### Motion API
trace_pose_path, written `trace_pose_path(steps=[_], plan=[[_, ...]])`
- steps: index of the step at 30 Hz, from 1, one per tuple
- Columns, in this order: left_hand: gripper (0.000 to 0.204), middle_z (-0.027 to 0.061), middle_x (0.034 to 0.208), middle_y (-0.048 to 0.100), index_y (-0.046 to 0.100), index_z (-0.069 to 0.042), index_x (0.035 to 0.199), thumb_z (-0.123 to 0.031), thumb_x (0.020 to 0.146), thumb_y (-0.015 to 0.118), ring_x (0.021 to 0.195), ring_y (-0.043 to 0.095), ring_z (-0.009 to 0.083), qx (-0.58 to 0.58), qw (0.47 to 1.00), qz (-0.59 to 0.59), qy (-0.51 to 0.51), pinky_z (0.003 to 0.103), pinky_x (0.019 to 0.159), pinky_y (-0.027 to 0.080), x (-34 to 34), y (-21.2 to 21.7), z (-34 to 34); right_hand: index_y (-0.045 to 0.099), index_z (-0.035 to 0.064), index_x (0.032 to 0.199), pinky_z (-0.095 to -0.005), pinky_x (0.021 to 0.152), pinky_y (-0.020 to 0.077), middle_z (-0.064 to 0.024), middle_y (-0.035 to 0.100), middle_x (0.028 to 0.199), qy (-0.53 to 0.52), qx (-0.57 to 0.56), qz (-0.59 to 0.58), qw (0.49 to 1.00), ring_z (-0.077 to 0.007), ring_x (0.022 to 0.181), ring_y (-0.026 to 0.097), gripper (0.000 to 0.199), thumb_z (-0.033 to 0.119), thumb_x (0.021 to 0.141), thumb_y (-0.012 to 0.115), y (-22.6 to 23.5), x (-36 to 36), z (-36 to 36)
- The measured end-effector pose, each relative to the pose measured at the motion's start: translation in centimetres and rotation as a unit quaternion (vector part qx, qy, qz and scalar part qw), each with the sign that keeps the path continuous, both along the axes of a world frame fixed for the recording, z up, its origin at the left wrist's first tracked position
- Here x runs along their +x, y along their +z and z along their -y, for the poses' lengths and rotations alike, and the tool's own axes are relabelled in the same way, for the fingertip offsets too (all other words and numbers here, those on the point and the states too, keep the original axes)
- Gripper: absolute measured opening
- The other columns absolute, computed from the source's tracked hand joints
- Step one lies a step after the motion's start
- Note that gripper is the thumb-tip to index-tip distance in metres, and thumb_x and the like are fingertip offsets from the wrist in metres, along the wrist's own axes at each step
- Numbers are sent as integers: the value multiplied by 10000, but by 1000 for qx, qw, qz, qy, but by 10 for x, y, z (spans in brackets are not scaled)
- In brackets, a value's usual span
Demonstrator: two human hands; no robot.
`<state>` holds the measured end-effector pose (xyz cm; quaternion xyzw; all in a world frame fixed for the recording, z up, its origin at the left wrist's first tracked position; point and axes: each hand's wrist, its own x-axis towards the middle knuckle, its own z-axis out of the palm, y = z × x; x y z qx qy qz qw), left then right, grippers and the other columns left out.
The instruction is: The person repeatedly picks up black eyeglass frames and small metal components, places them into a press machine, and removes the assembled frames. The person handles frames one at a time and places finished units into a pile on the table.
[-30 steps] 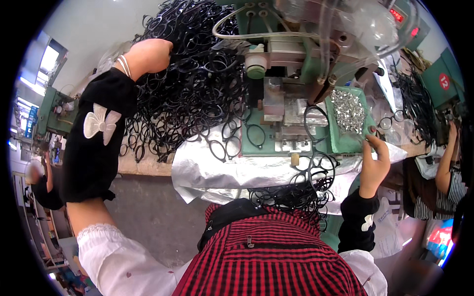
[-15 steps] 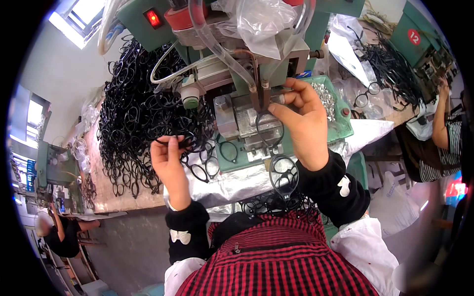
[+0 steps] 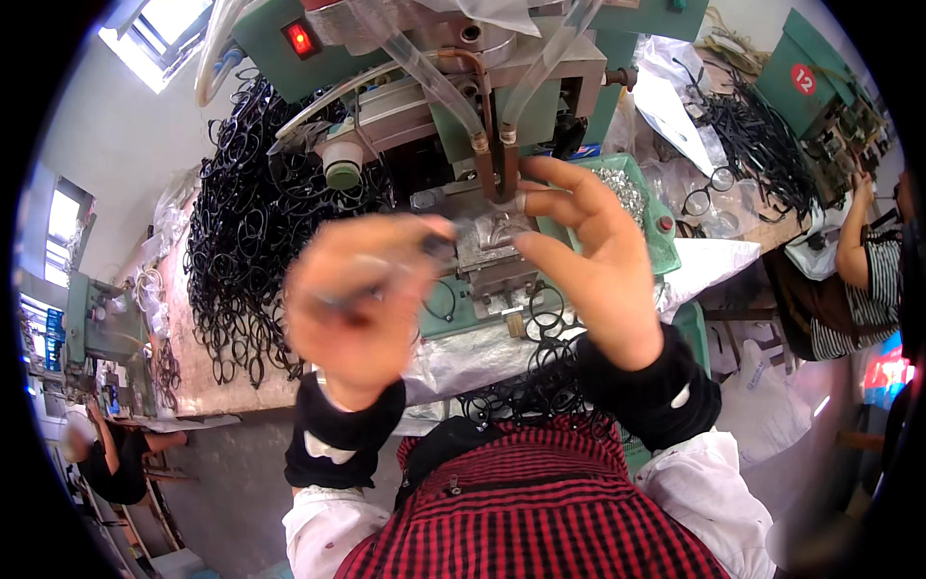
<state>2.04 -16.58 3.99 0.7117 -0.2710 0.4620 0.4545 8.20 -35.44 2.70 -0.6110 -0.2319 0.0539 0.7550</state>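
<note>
My left hand [image 3: 357, 304], smeared by motion, is raised left of the machine's metal fixture [image 3: 497, 236]. Its fingers are closed on a blurred black glasses frame [image 3: 439, 241], whose dark end shows at the fingertips. My right hand [image 3: 598, 256] stands at the fixture's right side, thumb and fingers apart, with nothing seen between them. Two copper-coloured electrode tips [image 3: 497, 179] come down just above the fixture, close to my right fingertips. Below the fixture, another black glasses frame [image 3: 546, 311] hangs or drops in front of the table edge, clear of my hands.
A large heap of black glasses frames [image 3: 256, 241] covers the table's left side. At the right, a green tray [image 3: 666, 246] holds small shiny parts. More frames [image 3: 521, 391] lie at my lap. A co-worker [image 3: 858, 270] sits far right; another person [image 3: 116, 463] sits far left.
My left hand has swept right and up toward the fixture with the black frame. The other frame has come off the fixture and lies lower. My right thumb and fingers have spread.
</note>
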Motion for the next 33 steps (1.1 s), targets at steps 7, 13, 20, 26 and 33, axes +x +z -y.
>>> trace_pose_path(steps=[7, 13, 20, 26, 33], plan=[[197, 119, 1060, 712, 639, -63, 867, -36, 703, 746, 800, 661, 254, 317, 943, 101, 31, 376, 713, 621, 7, -34, 23, 631, 0, 1201, -317, 923, 468, -110, 675, 1080, -341, -228, 132, 903, -205, 1015, 619, 335, 23, 867, 644, -125, 69, 107], [167, 140, 1139, 693, 661, -30, 924, -45, 763, 702, 825, 671, 270, 246, 966, 60, 41, 439, 868, 611, -5, -47, 22, 682, 63, 1099, -424, 777, 484, -152, 656, 915, -268, -467, 216, 815, -342, 855, 613, 338, 102, 772, 756, -112, 39, 82], [293, 132, 1111, 691, 686, -46, 1024, 39, 743, 682, 924, 681, 311, 102, 956, -68, 268, 423, 861, 539, -81, -54, 7, 649, 45, 959, -423, 750, 476, -135, 657, 881, -310, -415, 252, 818, -336, 832, 606, 148, 77, 824, 698, -118, 52, 63], [174, 64, 921, 700, 719, -60, 924, -137, 777, 770, 905, 635, 292, 165, 854, -40, 493, 407, 818, 488, -1, 20, -110, 616, 28, 921, -436, 731, 469, -148, 639, 857, -329, -414, 303, 793, -356, 824, 596, 80, 53, 845, 608, -101, 58, 71], [311, 52, 905, 673, 777, -108, 822, -403, 728, 753, 978, 615, 274, 326, 616, -283, 659, 426, 785, 488, 113, -88, -216, 718, 50, 890, -392, 735, 503, -117, 710, 855, -321, -338, 245, 850, -307, 793, 661, 99, 133, 838, 727, -101, 74, 56]])
